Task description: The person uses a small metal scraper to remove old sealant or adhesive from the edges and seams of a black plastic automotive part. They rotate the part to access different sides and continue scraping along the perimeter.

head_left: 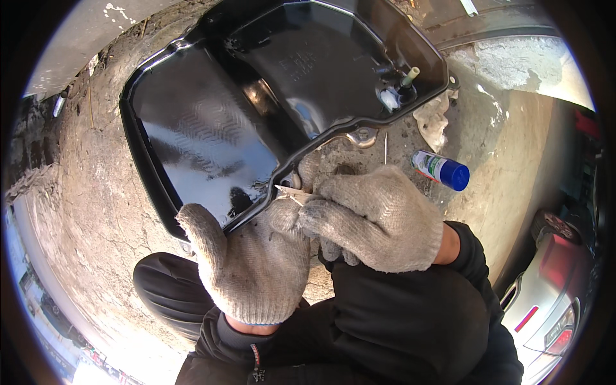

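Note:
A large black oil pan lies in front of me, its inside glossy and wet-looking. My left hand, in a grey knitted glove, grips the pan's near rim with the thumb on the inner side; some fingers are hidden. Gloved likewise, my right hand pinches a thin, pale, pointed blade. The blade's tip is at the pan's near flange, close to a bolt hole. Both hands nearly meet there, so the blade's grip end is covered. A pale tube stub stands up inside the pan's right corner.
A spray can with a blue cap lies right of the pan. Beside it are a crumpled pale rag and a thin stick on the stained concrete. At the far right stands a silver car. My knees are close below the pan.

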The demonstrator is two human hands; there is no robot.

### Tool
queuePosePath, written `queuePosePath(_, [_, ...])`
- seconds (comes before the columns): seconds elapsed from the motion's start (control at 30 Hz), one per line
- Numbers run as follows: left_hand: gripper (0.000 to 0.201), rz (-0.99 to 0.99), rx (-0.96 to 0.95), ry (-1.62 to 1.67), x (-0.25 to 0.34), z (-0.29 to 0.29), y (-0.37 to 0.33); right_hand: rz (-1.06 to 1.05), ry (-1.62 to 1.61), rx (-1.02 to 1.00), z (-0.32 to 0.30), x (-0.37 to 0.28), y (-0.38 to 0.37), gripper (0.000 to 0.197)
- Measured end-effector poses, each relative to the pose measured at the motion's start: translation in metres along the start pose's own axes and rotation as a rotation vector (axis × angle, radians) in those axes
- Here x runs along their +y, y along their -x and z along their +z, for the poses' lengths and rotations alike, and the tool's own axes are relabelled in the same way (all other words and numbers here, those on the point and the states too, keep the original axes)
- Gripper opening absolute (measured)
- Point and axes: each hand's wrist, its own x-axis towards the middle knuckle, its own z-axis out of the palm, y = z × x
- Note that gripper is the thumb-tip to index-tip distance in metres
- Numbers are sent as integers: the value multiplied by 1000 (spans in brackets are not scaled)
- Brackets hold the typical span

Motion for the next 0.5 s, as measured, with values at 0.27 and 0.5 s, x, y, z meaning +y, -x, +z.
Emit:
queuePosePath(0.27, [77, 128, 130, -255, -5, 2, 3, -3, 41, -43, 1, 3, -2, 23])
queuePosePath(0.5, [24, 261, 325, -435, 26, -12, -2, -130, 187, -92, -27, -17, 17, 21])
